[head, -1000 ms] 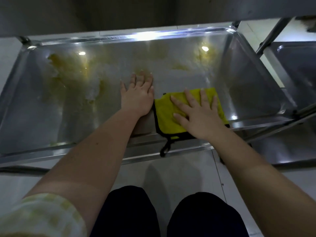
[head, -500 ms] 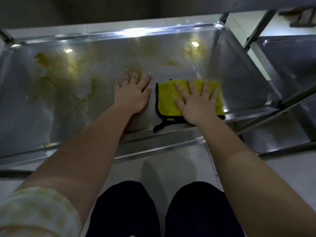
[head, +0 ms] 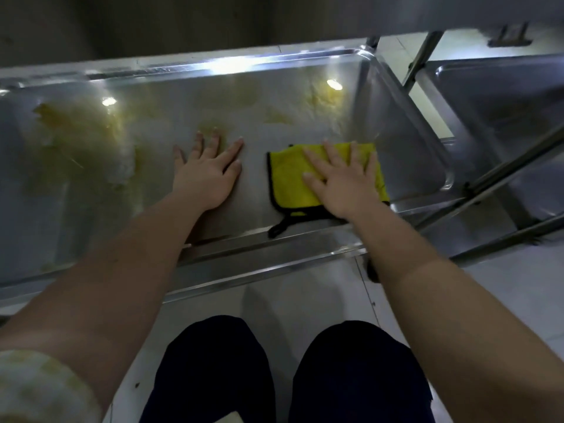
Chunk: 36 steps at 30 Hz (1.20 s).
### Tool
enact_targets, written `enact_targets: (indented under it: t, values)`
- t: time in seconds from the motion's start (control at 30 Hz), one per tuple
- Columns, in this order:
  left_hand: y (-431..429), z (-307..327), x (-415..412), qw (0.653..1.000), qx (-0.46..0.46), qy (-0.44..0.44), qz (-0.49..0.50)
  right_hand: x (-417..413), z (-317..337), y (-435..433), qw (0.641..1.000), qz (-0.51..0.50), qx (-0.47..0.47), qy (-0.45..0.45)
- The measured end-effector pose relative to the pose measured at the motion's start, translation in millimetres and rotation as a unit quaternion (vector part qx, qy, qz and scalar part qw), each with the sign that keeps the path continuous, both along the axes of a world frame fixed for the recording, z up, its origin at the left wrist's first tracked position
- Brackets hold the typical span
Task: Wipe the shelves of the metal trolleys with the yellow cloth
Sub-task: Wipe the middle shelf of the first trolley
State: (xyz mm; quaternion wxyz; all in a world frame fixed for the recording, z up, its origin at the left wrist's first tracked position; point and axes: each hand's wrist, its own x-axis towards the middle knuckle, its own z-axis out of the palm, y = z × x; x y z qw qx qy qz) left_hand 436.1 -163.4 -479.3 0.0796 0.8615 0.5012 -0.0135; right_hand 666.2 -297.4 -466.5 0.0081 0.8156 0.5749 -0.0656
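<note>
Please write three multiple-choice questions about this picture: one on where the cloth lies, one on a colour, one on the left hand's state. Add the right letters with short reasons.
1. Where on the shelf does the yellow cloth lie?
A. near its right end
B. at its left end
C. over its far rim
2. Which colour borders the cloth?
A. white
B. black
C. red
3. How is the left hand?
A. flat on bare metal
B. gripping the cloth
C. lifted off the shelf
Answers: 1 A, it lies under the right hand, close to the right wall. 2 B, a black trim and loop edge it. 3 A, its fingers lie spread on the shelf beside the cloth.
</note>
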Motion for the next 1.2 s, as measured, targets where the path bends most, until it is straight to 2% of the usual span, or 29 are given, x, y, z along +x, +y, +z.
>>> enact_targets:
  t: [0.17, 0.27, 0.4, 0.6, 0.73, 0.83, 0.9, 1.07, 1.2]
  values:
    - [-3, 5, 4, 1.0, -0.005, 0.005, 0.011, 70, 3, -5, 0.995, -0.089, -0.033, 0.01]
    - [1, 10, 18, 0.999, -0.018, 0.02, 0.026, 63, 2, -1, 0.993, -0.107, -0.048, 0.004]
    - [10, 14, 51, 0.999, -0.023, 0.048, 0.009, 51, 1, 0, 0.992, -0.125, -0.023, 0.018]
    - [11, 1, 61, 1.0, -0.001, -0.002, 0.021, 85, -3, -8, 0.995, -0.101, -0.01, 0.017]
    - [13, 0, 64, 1.0, 0.004, 0.006, 0.025, 123, -1, -12, 0.987, -0.156, -0.01, 0.023]
    - [11, -1, 65, 1.0, 0.006, 0.004, 0.025, 109, -1, 0, 0.982, -0.187, -0.004, 0.008]
    - [11, 0, 64, 1.0, 0.003, 0.002, 0.027, 80, 1, 19, 0.988, -0.154, 0.004, 0.028]
    - [11, -3, 61, 0.998, 0.02, -0.04, 0.049, -1, -2, 44, 0.999, 0.041, 0.02, 0.014]
    - [29, 1, 59, 0.999, 0.0, -0.012, 0.039, 8, -1, 43, 0.998, 0.057, 0.026, 0.019]
